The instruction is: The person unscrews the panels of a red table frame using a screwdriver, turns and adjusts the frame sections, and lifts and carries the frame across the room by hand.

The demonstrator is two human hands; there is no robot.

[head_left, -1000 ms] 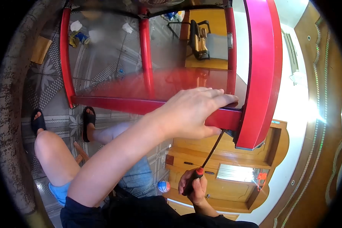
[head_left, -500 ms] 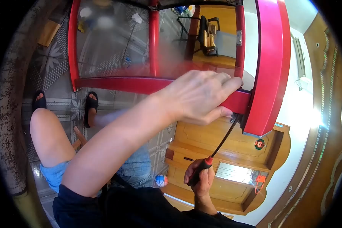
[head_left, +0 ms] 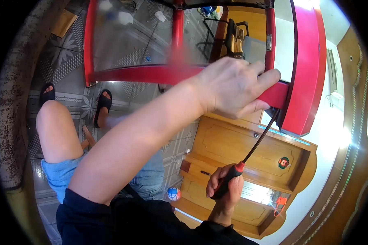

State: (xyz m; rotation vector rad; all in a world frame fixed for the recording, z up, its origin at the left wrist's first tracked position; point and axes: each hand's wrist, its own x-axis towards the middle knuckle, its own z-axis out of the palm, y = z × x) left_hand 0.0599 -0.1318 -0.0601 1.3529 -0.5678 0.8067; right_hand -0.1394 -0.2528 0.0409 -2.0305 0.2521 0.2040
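Observation:
A red frame fills the upper middle, with a wide red beam at its right. My left hand reaches across from the left with its fingers and thumb wrapped around the frame's red crossbar, close to where it meets the beam. Lower down, my right hand grips the black and red handle of a screwdriver. Its dark shaft slants up to the underside of that joint, beside my left thumb. The tip and whatever it touches are hidden under the bar.
A wooden cabinet with panelled doors stands beyond my right hand. A folding chair shows behind the frame. On the patterned tile floor are my sandalled feet, and a small ball sits by the cabinet. A thick worn post-like shape lines the left edge.
The frame, both hands and the screwdriver sit further right in view; the frame and left hand are also slightly higher. Both grips stay the same, with the screwdriver still at the joint.

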